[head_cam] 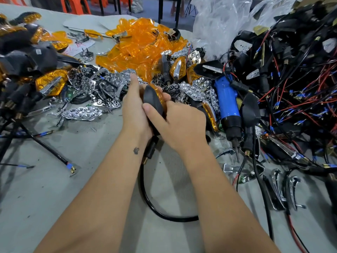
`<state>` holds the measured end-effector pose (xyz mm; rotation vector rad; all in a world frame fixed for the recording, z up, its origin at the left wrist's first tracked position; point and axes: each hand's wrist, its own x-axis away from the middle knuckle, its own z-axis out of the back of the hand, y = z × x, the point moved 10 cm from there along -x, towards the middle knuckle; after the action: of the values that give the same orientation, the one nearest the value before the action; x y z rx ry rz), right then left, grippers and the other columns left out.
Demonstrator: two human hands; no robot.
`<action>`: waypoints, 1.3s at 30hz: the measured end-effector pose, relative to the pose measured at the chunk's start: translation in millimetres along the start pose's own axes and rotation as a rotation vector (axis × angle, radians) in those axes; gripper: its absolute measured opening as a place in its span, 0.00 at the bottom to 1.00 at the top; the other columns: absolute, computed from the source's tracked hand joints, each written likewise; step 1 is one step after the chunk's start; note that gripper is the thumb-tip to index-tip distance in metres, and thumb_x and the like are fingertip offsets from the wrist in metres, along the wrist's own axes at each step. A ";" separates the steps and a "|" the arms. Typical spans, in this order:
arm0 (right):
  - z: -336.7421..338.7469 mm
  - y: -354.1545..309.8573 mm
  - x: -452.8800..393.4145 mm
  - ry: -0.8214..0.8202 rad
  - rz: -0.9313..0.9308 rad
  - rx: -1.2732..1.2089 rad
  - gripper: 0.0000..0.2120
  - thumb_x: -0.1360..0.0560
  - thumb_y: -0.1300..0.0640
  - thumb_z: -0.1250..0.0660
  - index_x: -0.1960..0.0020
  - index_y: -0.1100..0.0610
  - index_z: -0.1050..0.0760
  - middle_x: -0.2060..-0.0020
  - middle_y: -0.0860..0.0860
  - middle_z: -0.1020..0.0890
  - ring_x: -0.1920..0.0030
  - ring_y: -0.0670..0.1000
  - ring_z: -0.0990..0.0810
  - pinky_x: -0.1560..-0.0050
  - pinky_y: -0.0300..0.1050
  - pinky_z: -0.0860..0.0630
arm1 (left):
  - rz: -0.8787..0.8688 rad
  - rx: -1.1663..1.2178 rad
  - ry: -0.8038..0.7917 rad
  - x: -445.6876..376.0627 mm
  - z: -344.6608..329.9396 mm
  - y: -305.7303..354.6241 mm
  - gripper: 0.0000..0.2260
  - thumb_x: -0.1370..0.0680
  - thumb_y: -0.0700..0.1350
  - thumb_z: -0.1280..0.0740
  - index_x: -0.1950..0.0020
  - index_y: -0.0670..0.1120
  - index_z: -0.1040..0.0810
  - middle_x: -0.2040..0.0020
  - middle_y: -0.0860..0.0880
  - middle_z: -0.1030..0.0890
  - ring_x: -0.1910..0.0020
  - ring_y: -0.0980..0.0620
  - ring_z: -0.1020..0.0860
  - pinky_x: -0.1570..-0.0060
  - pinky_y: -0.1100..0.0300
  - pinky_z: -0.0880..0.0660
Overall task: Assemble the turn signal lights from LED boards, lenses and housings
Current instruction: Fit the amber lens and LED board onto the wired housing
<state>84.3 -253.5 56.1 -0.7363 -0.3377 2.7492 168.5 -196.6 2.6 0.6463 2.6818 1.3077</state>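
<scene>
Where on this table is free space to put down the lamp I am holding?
The bare grey table shows near you on the left, between the left forearm and the loose black cable with blue connector. Smaller room lies inside the lamp's own cable loop. The far side is crowded: orange lenses, chrome reflectors, the blue screwdriver, and the wire tangle on the right.

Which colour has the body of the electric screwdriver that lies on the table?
Blue, with a black lower end; the electric screwdriver shows best in the head view.
</scene>
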 end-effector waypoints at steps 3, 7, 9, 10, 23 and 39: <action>-0.5 0.6 -0.8 -0.028 0.010 0.080 0.29 0.22 0.30 0.51 0.69 0.52 0.39 0.74 0.47 0.34 0.68 0.53 0.26 0.70 0.46 0.42 | -0.106 -0.044 0.106 0.3 8.8 11.4 0.23 0.17 0.57 0.42 0.68 0.46 0.26 0.70 0.45 0.22 0.70 0.46 0.21 0.65 0.54 0.20; -0.1 -3.5 -1.9 -0.033 0.052 0.012 0.28 0.21 0.31 0.49 0.70 0.51 0.43 0.76 0.46 0.35 0.70 0.53 0.31 0.72 0.45 0.46 | -0.072 0.008 0.156 0.7 13.7 9.4 0.20 0.17 0.56 0.40 0.63 0.44 0.30 0.72 0.47 0.24 0.72 0.48 0.22 0.69 0.57 0.22; 1.6 -2.9 -1.5 -0.014 0.053 -0.022 0.28 0.21 0.33 0.47 0.71 0.50 0.44 0.76 0.46 0.36 0.72 0.52 0.33 0.72 0.44 0.46 | -0.043 0.036 0.159 1.4 13.3 6.7 0.19 0.17 0.57 0.40 0.62 0.44 0.30 0.73 0.48 0.23 0.73 0.50 0.23 0.70 0.58 0.23; 1.6 -2.2 -1.2 -0.006 0.046 -0.056 0.28 0.21 0.33 0.46 0.71 0.50 0.44 0.76 0.46 0.36 0.72 0.51 0.33 0.72 0.44 0.46 | -0.025 0.051 0.162 1.8 12.6 5.4 0.19 0.18 0.57 0.39 0.61 0.44 0.30 0.73 0.48 0.24 0.74 0.50 0.23 0.70 0.58 0.23; -17.3 24.5 -6.2 0.066 -0.246 -0.842 0.14 0.25 0.38 0.36 0.65 0.45 0.27 0.75 0.35 0.24 0.72 0.37 0.26 0.71 0.30 0.35 | -0.117 -0.131 -0.116 16.6 -24.6 7.2 0.27 0.18 0.61 0.47 0.63 0.43 0.23 0.55 0.39 0.19 0.57 0.46 0.20 0.49 0.51 0.24; -23.9 28.7 -1.0 -0.182 -0.385 -1.117 0.28 0.23 0.42 0.33 0.47 0.69 0.24 0.52 0.69 0.19 0.50 0.67 0.18 0.45 0.64 0.22 | -0.102 -0.504 -0.337 24.5 -53.6 8.4 0.31 0.17 0.58 0.67 0.20 0.47 0.41 0.32 0.46 0.23 0.46 0.63 0.20 0.42 0.71 0.28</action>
<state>91.6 -277.1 28.0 -0.5199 -1.8877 2.0800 135.2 -221.2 45.3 0.5892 1.9847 1.5924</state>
